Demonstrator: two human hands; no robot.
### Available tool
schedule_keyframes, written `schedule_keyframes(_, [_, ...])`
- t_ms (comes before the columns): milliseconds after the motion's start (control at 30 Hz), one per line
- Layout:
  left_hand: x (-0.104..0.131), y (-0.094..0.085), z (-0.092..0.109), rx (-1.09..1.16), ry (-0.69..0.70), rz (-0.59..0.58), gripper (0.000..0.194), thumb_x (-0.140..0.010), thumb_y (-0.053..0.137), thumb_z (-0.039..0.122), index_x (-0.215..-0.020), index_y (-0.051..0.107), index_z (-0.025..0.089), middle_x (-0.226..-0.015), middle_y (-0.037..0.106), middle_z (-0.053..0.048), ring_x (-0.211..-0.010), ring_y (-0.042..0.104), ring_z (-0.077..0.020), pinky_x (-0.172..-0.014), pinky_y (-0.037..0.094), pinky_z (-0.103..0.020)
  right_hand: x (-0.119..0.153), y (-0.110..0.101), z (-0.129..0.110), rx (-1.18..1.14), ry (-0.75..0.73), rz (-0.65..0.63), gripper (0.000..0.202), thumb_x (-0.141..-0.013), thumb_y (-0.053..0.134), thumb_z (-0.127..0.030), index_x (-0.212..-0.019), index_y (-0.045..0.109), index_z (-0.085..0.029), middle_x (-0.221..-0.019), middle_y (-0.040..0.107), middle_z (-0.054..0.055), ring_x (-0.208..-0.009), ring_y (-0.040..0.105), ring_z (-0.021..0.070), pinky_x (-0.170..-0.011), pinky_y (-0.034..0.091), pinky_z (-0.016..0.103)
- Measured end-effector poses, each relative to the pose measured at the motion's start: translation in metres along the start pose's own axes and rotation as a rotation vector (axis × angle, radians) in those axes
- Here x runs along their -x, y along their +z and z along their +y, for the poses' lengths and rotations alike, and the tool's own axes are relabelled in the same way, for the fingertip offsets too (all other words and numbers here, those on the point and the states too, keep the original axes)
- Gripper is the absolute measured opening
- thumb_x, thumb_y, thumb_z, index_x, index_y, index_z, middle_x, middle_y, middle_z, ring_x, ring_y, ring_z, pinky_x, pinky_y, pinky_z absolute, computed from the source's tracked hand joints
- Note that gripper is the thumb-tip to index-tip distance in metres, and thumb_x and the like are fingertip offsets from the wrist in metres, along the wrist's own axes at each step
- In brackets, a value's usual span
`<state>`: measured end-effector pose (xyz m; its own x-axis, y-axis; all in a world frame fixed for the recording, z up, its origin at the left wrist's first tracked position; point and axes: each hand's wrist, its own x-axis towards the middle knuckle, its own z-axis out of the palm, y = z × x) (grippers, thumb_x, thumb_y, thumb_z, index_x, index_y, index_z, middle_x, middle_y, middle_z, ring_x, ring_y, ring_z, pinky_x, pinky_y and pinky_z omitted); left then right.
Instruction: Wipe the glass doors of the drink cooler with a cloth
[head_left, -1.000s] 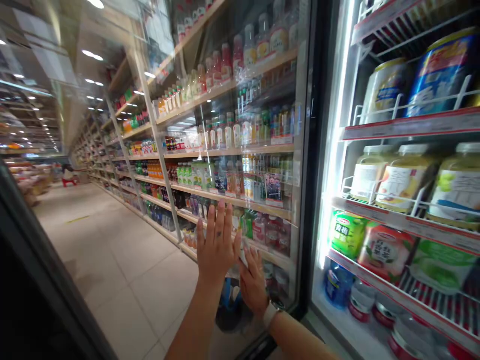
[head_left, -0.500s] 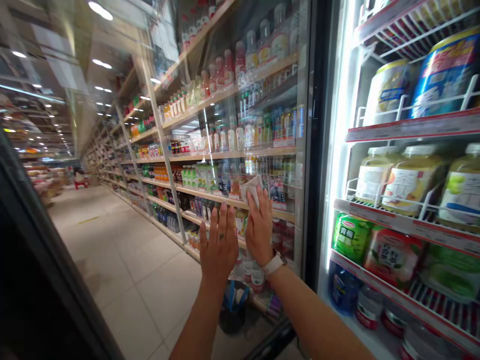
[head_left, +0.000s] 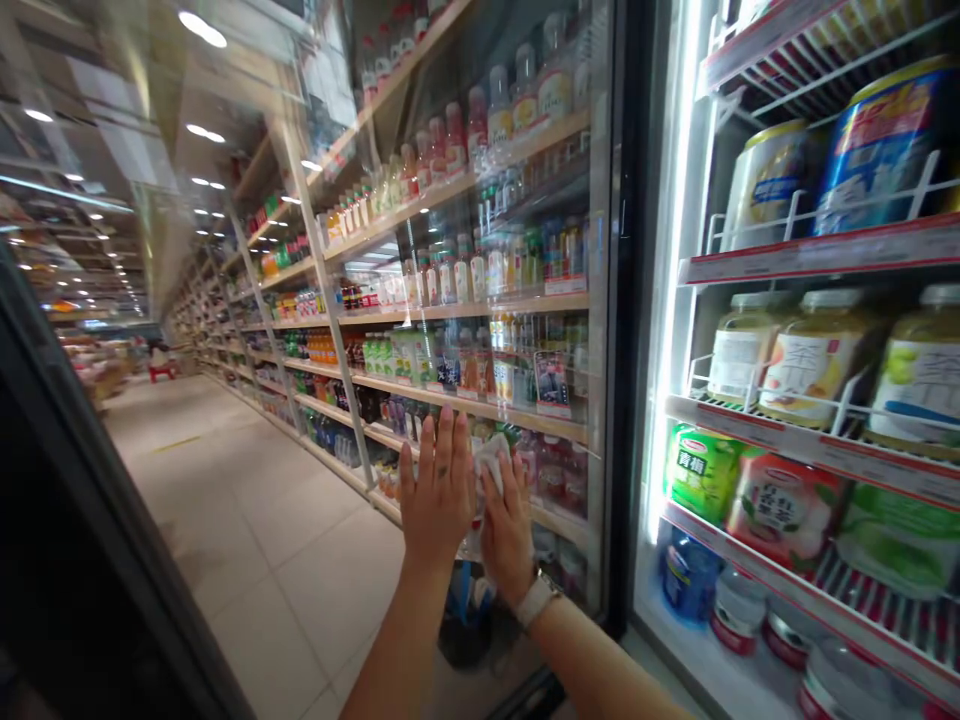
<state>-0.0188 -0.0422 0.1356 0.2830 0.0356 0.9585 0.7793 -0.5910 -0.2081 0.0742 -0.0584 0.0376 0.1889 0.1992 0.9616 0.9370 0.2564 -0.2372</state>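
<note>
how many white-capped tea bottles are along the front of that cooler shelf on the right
3: the left bottle, the middle bottle and the right bottle; more may be hidden behind.

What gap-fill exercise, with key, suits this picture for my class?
The crumpled white cloth is in the ____ hand's grip.
The flat left hand faces a transparent door pane of ____.
The distant low stool is coloured ____.
In the picture, the green-labelled plastic bottle stands to the ____ of the red-labelled one.

Missing words: right; glass; red; left.
</note>
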Motion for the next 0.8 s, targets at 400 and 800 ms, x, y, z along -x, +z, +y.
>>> schedule_keyframes(400, [-0.001,-0.001,0.001,-0.031,0.017,0.017,0.061,-0.096,0.048,0.022,-0.153,0.025,0.020,-0.151,0.038,-0.009,-0.147,0.021,-0.0191,-0.124,0.004,-0.040,-0.011,0.002,-0.007,-0.030,0.089,0.053,0.061,-0.097,0.031,-0.015,-0.155,0.021,-0.030,-0.160,0.026,0.008,-0.149,0.019,0.0293,-0.116,0.027,0.064])
schedule_keyframes(800, [0.001,0.000,0.000,-0.012,0.015,0.009,0.061,-0.097,0.045,0.023,-0.153,0.020,0.019,-0.151,0.037,-0.010,-0.147,0.019,-0.0194,-0.124,0.005,-0.043,-0.051,-0.001,-0.006,-0.004,0.033,0.051,0.062,-0.098,0.034,-0.017,-0.155,0.016,-0.030,-0.161,0.025,0.008,-0.151,0.013,0.0270,-0.119,0.014,0.064])
